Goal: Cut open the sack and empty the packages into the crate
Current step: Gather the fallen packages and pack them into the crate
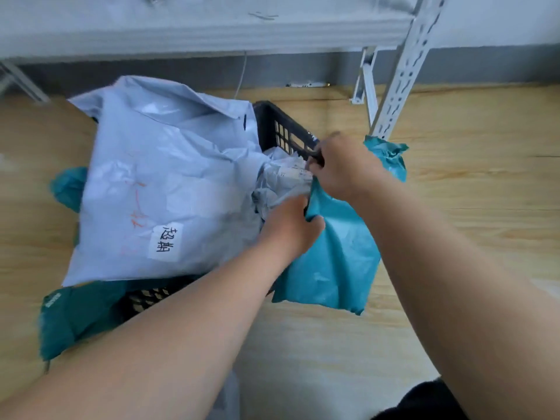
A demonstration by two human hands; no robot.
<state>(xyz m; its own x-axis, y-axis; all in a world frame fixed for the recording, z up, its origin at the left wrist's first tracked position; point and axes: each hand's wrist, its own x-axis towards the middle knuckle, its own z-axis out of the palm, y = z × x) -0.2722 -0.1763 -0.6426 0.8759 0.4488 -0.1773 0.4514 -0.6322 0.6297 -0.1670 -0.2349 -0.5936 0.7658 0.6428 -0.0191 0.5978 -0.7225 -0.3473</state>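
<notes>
A black plastic crate stands on the wooden floor. A large pale blue package with a white handwritten label lies across it. Smaller grey and white packages show in the crate's right part. A teal sack hangs over the crate's right side, and more teal plastic shows at the lower left. My left hand grips the sack's edge from below. My right hand grips the sack's upper edge by the crate rim. A dark object shows at its fingers; I cannot tell what it is.
A white slotted metal shelf upright rises just behind the crate's right corner, with a brace beside it. A grey baseboard and a pale wall run along the back. Bare wooden floor lies to the right.
</notes>
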